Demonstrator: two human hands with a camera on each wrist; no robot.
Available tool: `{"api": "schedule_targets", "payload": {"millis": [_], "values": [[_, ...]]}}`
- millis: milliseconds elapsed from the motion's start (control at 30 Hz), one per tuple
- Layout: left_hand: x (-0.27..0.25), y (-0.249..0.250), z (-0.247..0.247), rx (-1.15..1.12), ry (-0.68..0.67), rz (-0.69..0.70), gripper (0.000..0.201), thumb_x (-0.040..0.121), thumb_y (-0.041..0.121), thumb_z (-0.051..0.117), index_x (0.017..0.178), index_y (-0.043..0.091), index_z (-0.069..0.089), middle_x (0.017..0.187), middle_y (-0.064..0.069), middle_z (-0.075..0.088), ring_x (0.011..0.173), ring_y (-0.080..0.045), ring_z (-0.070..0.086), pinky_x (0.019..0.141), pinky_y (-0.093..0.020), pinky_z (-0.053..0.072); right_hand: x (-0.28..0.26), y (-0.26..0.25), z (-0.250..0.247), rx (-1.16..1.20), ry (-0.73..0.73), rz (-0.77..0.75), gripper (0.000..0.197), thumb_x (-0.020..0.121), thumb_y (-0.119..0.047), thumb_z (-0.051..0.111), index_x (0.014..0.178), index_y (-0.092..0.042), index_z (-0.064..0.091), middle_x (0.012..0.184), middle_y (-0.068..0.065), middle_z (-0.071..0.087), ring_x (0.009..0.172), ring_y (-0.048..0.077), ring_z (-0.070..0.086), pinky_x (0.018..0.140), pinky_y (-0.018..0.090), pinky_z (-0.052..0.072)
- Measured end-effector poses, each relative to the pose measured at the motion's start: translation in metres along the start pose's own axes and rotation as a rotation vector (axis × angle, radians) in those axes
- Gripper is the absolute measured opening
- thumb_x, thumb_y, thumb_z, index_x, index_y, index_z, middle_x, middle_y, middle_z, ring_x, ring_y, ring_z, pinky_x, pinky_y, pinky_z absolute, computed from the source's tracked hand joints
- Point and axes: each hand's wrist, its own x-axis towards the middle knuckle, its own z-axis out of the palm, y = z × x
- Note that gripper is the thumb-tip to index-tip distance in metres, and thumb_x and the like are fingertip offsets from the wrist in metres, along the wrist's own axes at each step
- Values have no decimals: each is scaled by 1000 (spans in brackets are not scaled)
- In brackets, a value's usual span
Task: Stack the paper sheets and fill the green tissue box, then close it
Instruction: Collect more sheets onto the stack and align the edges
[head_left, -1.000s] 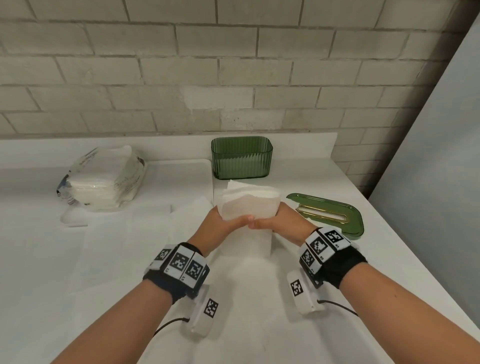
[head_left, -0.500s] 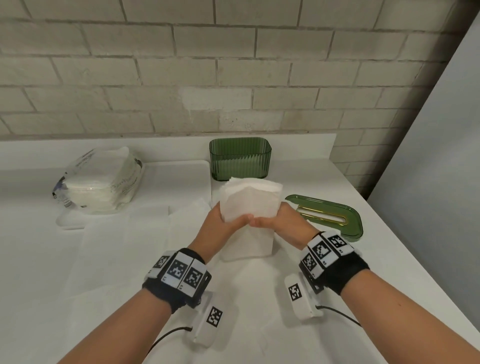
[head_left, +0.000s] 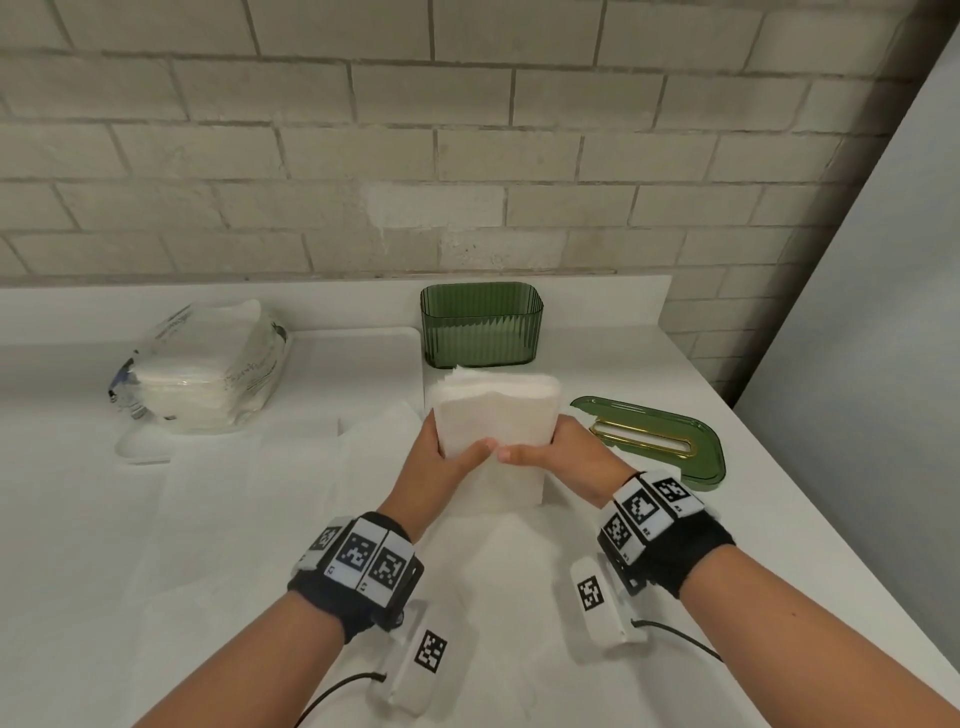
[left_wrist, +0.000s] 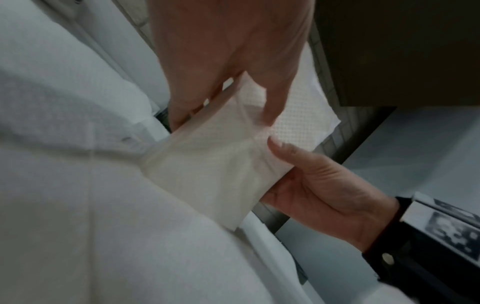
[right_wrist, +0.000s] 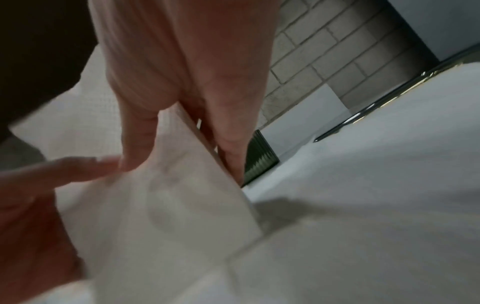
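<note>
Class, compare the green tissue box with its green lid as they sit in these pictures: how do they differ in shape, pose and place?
The green tissue box stands upright by the wall, open-topped, with ribbed walls; the green lid lies flat on the counter, nearer and to the right. The box is deep and hollow; the lid is a shallow plate with a gold-edged slot. Both are translucent green and untouched: both hands hold the paper stack.

paper stack (head_left: 496, 415): looking matt, dimpled tissue
box (head_left: 481, 325): showing glossy ribbed translucent plastic
lid (head_left: 660, 441): gleaming green plastic, brassy slot trim
</note>
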Motion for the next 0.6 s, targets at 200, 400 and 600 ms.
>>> {"api": "schedule_targets", "payload": {"millis": [200,400,600], "values": [[1,12,-2,-295,49,-99,38,91,19,59,128,18,50,124,-5,63,113,-25,61,94,-48,50,0,22,-5,47,-14,118,49,73,-17,78,118,-11,60,116,14,66,106,27,64,98,41,48],[-5,14,9,-595,-37,-161,46,91,22,57,135,22,45,129,-5,61,118,-25,58,90,-43,52,-2,19,1,550,-14,107,46,74,-11,67,119,-13,56,123,11,63,114,28,59,102,44,44],[-2,10,-26,-331,100,-133,62,69,36,77,123,32,46,121,5,61,115,-19,57,89,-41,49,-7,3,-18,203,113,29,20,84,-6,64,98,-21,62,111,8,67,103,23,63,96,40,49]]}}
